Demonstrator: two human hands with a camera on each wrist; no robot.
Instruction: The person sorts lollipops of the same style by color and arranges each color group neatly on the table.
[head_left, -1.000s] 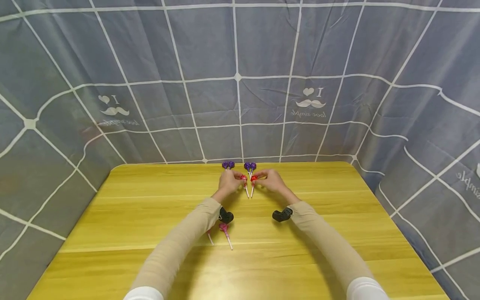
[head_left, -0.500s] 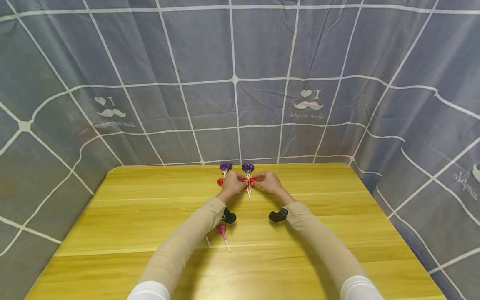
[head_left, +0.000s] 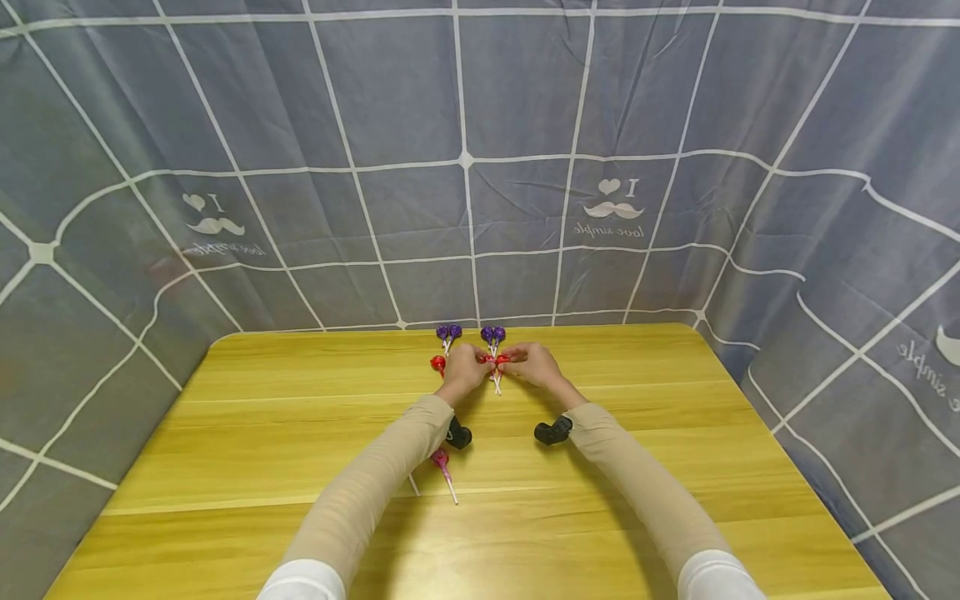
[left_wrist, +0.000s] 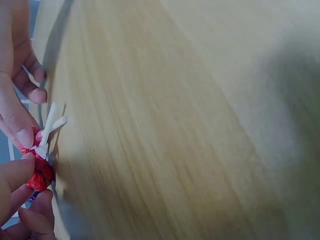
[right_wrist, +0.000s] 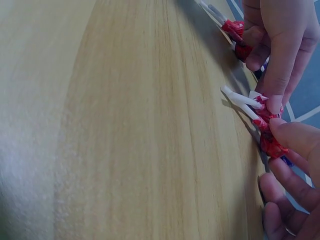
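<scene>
My left hand (head_left: pixel 463 367) pinches a red-wrapped lollipop (left_wrist: pixel 41 179) by its head, between thumb and fingers. Facing it, my right hand (head_left: pixel 536 364) pinches a second red lollipop (right_wrist: pixel 272 143). The two heads sit side by side, and their white sticks (left_wrist: pixel 51 125) cross, pointing back toward me. Just beyond the hands lies a pair of purple lollipops (head_left: pixel 492 334), sticks crossed. Another purple pair (head_left: pixel 448 332) lies farther left. Beside my left hand, partly hidden by it, are two more red lollipops (right_wrist: pixel 233 29), also seen in the right wrist view.
Nearer to me, a pink lollipop (head_left: pixel 441 459) lies on the wooden table (head_left: pixel 300 433); another white stick (head_left: pixel 413 484) shows beside it, its head hidden by my left sleeve. A grey checked curtain (head_left: pixel 420 208) rises behind the table's far edge and along both sides.
My left hand has shifted right, bringing its red lollipop against the other; their sticks now cross. A red lollipop left of that hand has come into view. The right hand stays nearly in place.
</scene>
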